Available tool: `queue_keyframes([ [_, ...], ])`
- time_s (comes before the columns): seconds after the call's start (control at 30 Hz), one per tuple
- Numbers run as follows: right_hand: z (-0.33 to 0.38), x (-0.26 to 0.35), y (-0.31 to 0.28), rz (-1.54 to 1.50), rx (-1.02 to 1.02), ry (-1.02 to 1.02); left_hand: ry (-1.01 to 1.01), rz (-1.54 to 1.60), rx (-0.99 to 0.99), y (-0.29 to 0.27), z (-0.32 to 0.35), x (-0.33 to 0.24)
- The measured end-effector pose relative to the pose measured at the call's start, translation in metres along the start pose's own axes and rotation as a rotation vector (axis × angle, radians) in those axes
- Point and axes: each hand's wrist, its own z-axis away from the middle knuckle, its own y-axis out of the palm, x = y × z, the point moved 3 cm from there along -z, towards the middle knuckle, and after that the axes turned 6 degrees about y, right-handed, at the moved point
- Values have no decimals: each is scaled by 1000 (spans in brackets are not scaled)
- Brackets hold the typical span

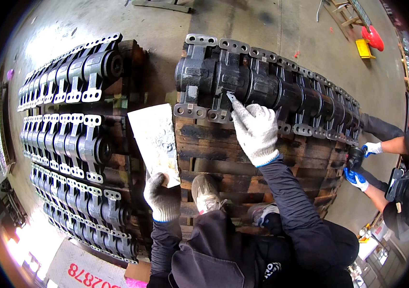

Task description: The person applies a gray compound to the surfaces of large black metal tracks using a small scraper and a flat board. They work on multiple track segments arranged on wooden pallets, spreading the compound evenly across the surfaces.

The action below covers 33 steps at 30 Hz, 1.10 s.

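In my gloved left hand (162,198) is the lower end of a flat white sheet (150,137) with grey smears on its face. The glove's fingers close around its edge. Over the near side of a row of black-painted track links (262,89), my gloved right hand (257,133) pinches a small flat metal blade (231,97), index finger stretched along it. The blade's tip is at the second link from the left; whether it touches the paint I cannot tell. Bare metal plates with bolt holes (191,111) line both sides of the row.
I stand on a wooden pallet (204,153). Several more rows of black links (63,139) lie to my left. At the right edge a co-worker in blue-palmed gloves (356,178) holds a dark cylindrical thing (355,157). A yellow box (365,49) and red item (373,38) stand at back right.
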Motion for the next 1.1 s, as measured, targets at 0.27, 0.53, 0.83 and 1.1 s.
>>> queue_keyframes([
  [0.27,6,-2,7,52,43,-1,-32,26,13,4,0,1],
  [0.53,5,-2,7,96,41,-44,-8,-32,-37,2,0,1],
  [0.83,2,-1,2,95,18,-48,-24,18,-5,1,1,2],
  [1.1,9,-7,10,147,89,-85,-22,-4,-13,-1,2,1],
])
